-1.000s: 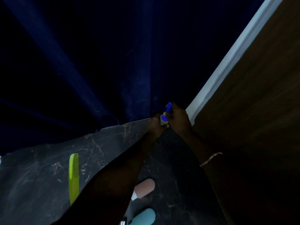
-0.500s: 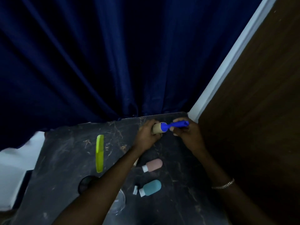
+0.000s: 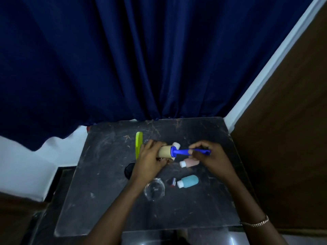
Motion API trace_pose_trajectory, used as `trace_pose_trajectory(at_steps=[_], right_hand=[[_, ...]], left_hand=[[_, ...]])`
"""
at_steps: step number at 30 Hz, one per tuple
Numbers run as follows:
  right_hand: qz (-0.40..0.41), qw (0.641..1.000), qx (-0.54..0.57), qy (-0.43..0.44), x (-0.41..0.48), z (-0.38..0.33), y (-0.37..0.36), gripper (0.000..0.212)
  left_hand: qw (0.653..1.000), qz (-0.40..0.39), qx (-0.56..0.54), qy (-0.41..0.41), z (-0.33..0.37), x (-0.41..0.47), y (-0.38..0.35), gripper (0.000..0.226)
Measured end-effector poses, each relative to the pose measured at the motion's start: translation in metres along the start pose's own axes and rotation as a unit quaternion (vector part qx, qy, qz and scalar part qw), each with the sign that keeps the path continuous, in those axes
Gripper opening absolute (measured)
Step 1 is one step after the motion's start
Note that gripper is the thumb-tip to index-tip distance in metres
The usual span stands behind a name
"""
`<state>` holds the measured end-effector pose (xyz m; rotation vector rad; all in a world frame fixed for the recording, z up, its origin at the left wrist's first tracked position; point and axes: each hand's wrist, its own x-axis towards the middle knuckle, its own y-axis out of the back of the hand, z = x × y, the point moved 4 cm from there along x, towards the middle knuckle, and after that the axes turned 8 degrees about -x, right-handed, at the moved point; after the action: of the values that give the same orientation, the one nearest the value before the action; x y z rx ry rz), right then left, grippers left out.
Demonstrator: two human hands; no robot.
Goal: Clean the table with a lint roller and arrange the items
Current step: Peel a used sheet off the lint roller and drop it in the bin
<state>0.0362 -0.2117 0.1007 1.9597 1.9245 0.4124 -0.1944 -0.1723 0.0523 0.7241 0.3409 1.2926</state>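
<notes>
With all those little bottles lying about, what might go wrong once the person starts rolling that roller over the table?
1. The pink bottle and blue bottle lie on their sides right below the lint roller; a sweep could knock them rolling off the table.
2. The clear glass dish sits beside the left forearm and might get nudged.
3. The left hand wraps the roll while the right hand pinches the handle; the sheet could stick to fingers.
</notes>
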Motion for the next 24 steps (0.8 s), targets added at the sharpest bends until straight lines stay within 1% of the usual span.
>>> trace_pose_trajectory(at_steps=[2,3,5,6,8,10,13,16,17,19,21,22,24], right_hand=[[-0.032,0.99,-0.139,0.02,-0.006,-0.015,-0.017,0.012],[-0.059,0.973,-0.223,0.029,-0.009,-0.024,-0.028,0.014],[-0.113,0.922,-0.371,0.016,-0.016,-0.04,-0.055,0.023],[-0.122,0.893,-0.432,0.005,-0.018,-0.046,-0.068,0.027],[-0.104,0.85,-0.516,0.011,-0.025,-0.058,-0.1,0.029],[-0.06,0.833,-0.549,0.041,-0.032,-0.069,-0.13,0.025],[-0.03,0.833,-0.549,0.066,-0.041,-0.08,-0.155,0.021],[-0.034,0.83,-0.548,0.097,-0.047,-0.087,-0.174,0.019],[-0.037,0.831,-0.544,0.107,-0.049,-0.091,-0.181,0.022],[-0.046,0.836,-0.534,0.116,-0.052,-0.096,-0.191,0.035],[-0.055,0.839,-0.529,0.118,-0.056,-0.096,-0.195,0.042],[-0.059,0.836,-0.533,0.119,-0.056,-0.094,-0.195,0.042],[-0.073,0.829,-0.543,0.116,-0.054,-0.084,-0.191,0.034]], left_hand=[[0.999,0.018,0.023,0.012,-0.008,-0.02,0.018,0.06],[0.999,0.026,0.035,0.013,-0.011,-0.03,0.028,0.059],[0.998,0.035,0.051,0.011,-0.012,-0.049,0.045,0.058],[0.998,0.037,0.059,0.005,-0.01,-0.056,0.051,0.057],[0.996,0.041,0.083,-0.012,-0.002,-0.073,0.064,0.057],[0.992,0.04,0.118,-0.026,0.007,-0.088,0.074,0.057],[0.987,0.053,0.148,-0.016,0.011,-0.107,0.092,0.054],[0.984,0.067,0.165,-0.011,0.001,-0.123,0.113,0.054],[0.983,0.069,0.168,-0.009,-0.003,-0.129,0.119,0.054],[0.983,0.074,0.169,0.0,-0.012,-0.141,0.13,0.052],[0.981,0.091,0.169,0.023,-0.027,-0.154,0.146,0.05],[0.979,0.11,0.165,0.044,-0.039,-0.163,0.157,0.048],[0.973,0.152,0.149,0.093,-0.066,-0.185,0.185,0.046]])
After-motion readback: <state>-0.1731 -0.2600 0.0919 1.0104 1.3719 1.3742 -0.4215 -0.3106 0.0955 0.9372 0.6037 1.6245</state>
